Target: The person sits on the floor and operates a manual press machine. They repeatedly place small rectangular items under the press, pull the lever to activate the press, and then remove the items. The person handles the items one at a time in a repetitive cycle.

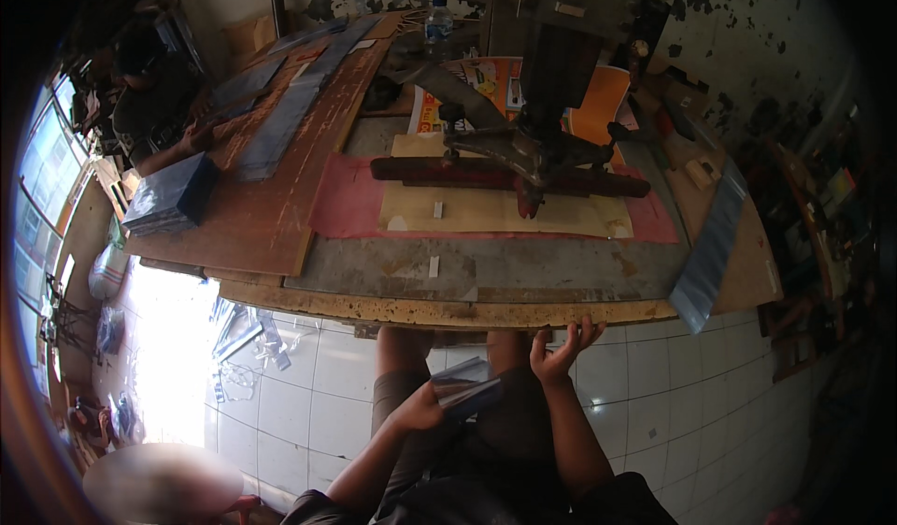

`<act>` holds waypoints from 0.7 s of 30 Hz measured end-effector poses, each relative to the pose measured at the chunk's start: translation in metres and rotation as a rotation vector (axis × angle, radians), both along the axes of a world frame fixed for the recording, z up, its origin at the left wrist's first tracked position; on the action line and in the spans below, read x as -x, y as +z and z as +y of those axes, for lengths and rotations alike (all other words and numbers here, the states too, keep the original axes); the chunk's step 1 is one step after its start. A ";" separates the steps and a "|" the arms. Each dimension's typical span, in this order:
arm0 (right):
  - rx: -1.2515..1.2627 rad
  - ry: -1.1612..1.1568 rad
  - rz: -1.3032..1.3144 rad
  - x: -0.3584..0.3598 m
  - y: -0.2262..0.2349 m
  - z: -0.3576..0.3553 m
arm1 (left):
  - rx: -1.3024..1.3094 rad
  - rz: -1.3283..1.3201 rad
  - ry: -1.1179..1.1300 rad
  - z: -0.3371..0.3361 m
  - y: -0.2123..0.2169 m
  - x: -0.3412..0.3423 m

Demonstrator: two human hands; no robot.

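My left hand (421, 407) is closed on a small bundle of clear, bluish plastic sheets (465, 387), held above my lap. My right hand (559, 352) holds nothing; its fingers are spread, with the tips at the front edge of the worktable (439, 312). Beyond the hands stands a press (529, 156) with a long dark red bar, lying across a cream sheet (505, 221) on top of a pink sheet (346, 203). On the right, a long strip of bluish plastic (714, 254) hangs over the table's front edge.
A stack of plastic pieces (168, 193) sits on the brown board (252, 235) at left, near long plastic strips (304, 105). A co-worker (154, 105) reaches over that board. A water bottle (438, 22) stands at the back. Plastic scraps (248, 333) litter the tiled floor.
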State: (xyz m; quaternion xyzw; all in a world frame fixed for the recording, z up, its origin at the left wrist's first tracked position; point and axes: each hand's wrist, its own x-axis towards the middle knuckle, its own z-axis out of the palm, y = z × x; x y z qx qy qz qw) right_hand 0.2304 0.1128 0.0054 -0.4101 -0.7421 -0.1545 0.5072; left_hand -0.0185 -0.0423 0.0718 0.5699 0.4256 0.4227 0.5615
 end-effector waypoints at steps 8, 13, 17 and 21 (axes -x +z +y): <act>0.064 -0.013 0.001 0.000 0.008 -0.006 | -0.055 -0.045 -0.009 -0.001 -0.003 0.000; 0.120 -0.009 0.026 0.001 0.019 -0.013 | 0.090 -0.167 0.052 0.000 -0.018 -0.004; 0.243 0.007 0.017 0.003 0.046 -0.030 | 0.182 -0.341 0.103 0.002 -0.080 -0.013; 0.141 -0.055 0.046 0.005 0.084 -0.045 | 0.080 -0.276 0.090 0.006 -0.087 -0.019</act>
